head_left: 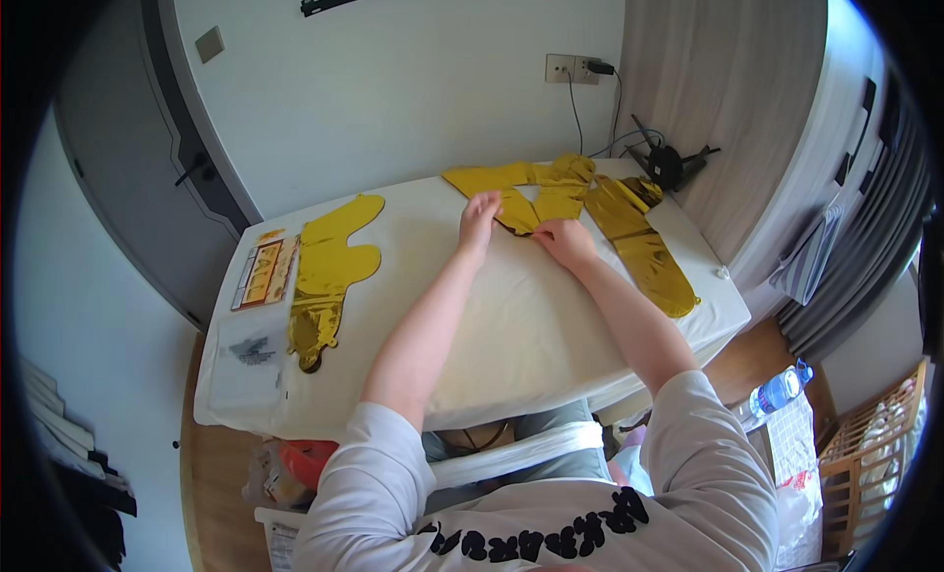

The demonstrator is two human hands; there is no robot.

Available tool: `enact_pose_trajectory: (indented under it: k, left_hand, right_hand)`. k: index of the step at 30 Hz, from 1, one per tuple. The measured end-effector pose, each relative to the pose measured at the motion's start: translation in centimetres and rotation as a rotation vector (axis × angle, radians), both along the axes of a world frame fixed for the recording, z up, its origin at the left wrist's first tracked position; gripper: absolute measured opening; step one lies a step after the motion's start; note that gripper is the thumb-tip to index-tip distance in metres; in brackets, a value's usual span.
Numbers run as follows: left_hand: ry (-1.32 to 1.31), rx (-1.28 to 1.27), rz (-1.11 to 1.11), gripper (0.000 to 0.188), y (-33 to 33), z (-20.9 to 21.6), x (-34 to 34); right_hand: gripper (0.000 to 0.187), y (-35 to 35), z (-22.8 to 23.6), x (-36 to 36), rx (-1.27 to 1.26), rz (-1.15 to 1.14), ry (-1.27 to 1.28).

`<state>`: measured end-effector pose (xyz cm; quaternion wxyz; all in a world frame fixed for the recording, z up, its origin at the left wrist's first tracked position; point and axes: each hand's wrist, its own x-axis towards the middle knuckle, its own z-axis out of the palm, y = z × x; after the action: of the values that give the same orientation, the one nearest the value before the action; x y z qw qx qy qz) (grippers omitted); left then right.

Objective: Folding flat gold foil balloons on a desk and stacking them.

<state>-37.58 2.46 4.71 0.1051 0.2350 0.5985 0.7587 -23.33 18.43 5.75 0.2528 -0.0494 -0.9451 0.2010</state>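
From the head view, the person sits at a table covered in a white cloth (511, 326), both forearms reaching toward 12 o'clock. The left hand (479, 221) rests with its fingers curled down onto a flat gold foil balloon piece (518, 210), pressing or pinching its edge; the right hand (562, 240) lies just beside it at 1 o'clock, fingers closed narrowly on the same piece's lower corner. That piece belongs to a loose heap of gold foil balloons (551, 177) at the far edge, overlapping one another and not yet laid apart. A long gold balloon (644, 248) stretches from the heap toward 4 o'clock, flat and uninflated. At 9 o'clock, well apart from the hands, 1 more gold balloon (329, 267) lies spread on its own, beside a printed card (264, 273) and a clear plastic bag (248, 361) with small dark bits inside. As a judgement: 1 balloon looks sorted out to the side, the heap under the hands is being worked through, and nothing appears inflated. A water bottle (777, 390) sits off the table at 4 o'clock.
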Motion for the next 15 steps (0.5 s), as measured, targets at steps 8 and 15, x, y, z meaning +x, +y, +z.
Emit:
enact_pose_trajectory:
  k: [8, 15]
  left_hand:
    - [0.661, -0.431, -0.127, 0.025, 1.3, -1.8, 3.0]
    - [0.750, -0.557, -0.028, 0.028, -0.7, -0.9, 3.6]
  right_hand:
    - [0.017, 2.2, 0.0, 0.8, -0.109, -0.057, 0.005]
    - [0.025, 2.5, 3.6, -3.7, 0.105, -0.034, -0.279]
